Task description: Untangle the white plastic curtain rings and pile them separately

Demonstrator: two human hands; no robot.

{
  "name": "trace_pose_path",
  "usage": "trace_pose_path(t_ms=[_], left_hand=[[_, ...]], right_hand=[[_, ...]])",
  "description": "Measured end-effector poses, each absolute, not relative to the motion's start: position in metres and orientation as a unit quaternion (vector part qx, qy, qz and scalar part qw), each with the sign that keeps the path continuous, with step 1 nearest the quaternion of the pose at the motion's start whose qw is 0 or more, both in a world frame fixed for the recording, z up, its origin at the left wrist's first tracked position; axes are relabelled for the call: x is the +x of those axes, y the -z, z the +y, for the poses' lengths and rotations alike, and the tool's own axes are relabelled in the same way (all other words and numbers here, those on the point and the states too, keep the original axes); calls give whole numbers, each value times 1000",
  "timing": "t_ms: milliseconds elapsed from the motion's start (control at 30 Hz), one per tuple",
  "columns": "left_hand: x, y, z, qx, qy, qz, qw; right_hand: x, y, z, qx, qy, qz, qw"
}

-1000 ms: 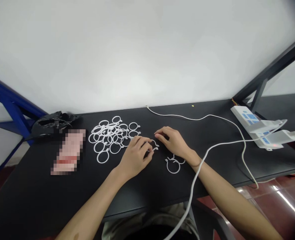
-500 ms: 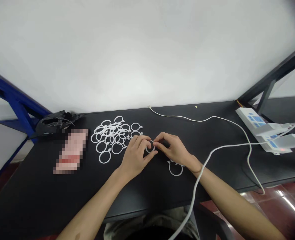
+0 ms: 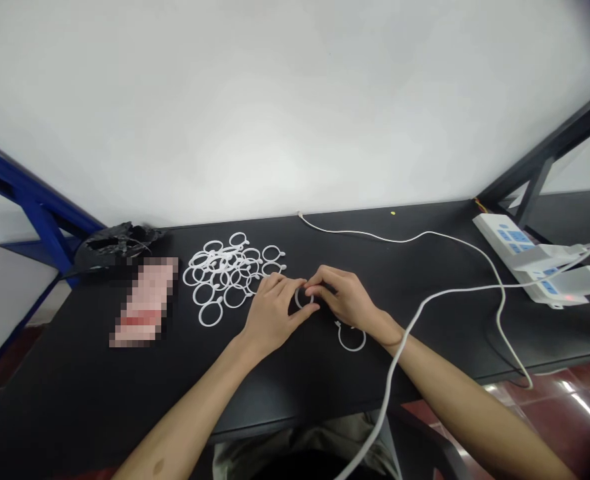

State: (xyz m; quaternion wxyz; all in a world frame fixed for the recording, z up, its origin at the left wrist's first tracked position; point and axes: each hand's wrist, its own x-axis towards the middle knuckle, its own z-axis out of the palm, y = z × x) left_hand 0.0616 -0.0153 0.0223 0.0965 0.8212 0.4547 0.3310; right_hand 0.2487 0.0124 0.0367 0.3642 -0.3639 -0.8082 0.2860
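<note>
Between my two hands is a white plastic ring (image 3: 303,301), partly covered by the fingers. My left hand (image 3: 272,307) grips it from the left, thumb stretched along its near side. My right hand (image 3: 342,297) pinches its upper right edge between thumb and fingers. Beyond my left hand lies a pile of similar white rings (image 3: 219,279), each with a small tab. Another white ring (image 3: 352,339) rests below my right hand, its upper part hidden by the wrist.
A white cable (image 3: 425,307) runs over my right forearm to a power strip (image 3: 519,260) with plugged-in adapters. A thinner cable trails along the black table (image 3: 99,387). At left are a pixelated pink object (image 3: 147,297) and a crumpled black plastic bag (image 3: 117,243).
The ring between my hands has shifted slightly right and down. My left fingers have closed in more on its upper edge.
</note>
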Motion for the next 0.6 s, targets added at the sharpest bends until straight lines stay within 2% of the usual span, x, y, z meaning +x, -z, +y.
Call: trace_pose_path(t_ms=[233, 500, 600], left_hand=[[61, -24, -15, 813, -328, 471, 96], [37, -27, 21, 732, -268, 625, -44], [25, -26, 33, 709, -231, 663, -64]], right_hand=[[248, -34, 14, -380, -285, -799, 368], [255, -37, 20, -466, -213, -784, 350], [255, -37, 21, -473, -202, -784, 347]])
